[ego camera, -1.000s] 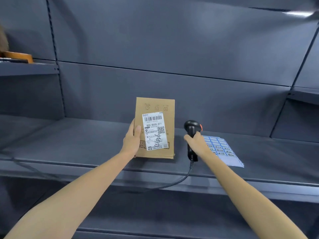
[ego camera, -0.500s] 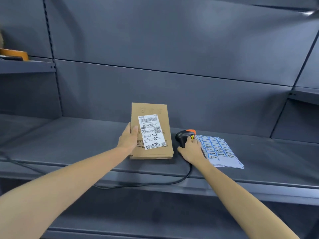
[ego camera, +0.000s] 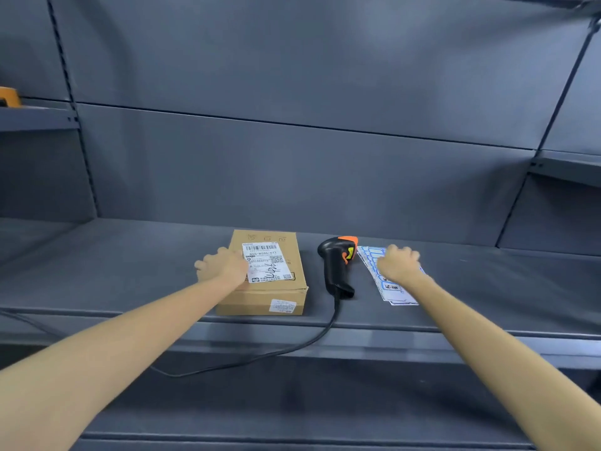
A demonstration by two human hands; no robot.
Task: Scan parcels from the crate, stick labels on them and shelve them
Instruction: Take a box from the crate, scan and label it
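A brown cardboard parcel (ego camera: pixel 276 289) lies flat on the grey shelf (ego camera: pixel 130 265), its white shipping label facing up. My left hand (ego camera: pixel 224 265) rests on the parcel's left top edge with fingers spread. The black and orange barcode scanner (ego camera: pixel 336 263) lies on the shelf just right of the parcel, untouched. Farther right, a sheet of blue-bordered labels (ego camera: pixel 395 292) lies flat, and my right hand (ego camera: pixel 398 263) is over its upper part with fingers bent down onto it; whether it pinches a label is hidden.
The scanner's black cable (ego camera: pixel 260 356) drops over the shelf's front edge and runs left. An orange object (ego camera: pixel 9 96) sits on a higher shelf at far left. Another shelf bay (ego camera: pixel 566 164) adjoins at the right.
The parcel went from tilted up to lying flat on the shelf. My right hand set the scanner down, let go of it and moved right onto the label sheet.
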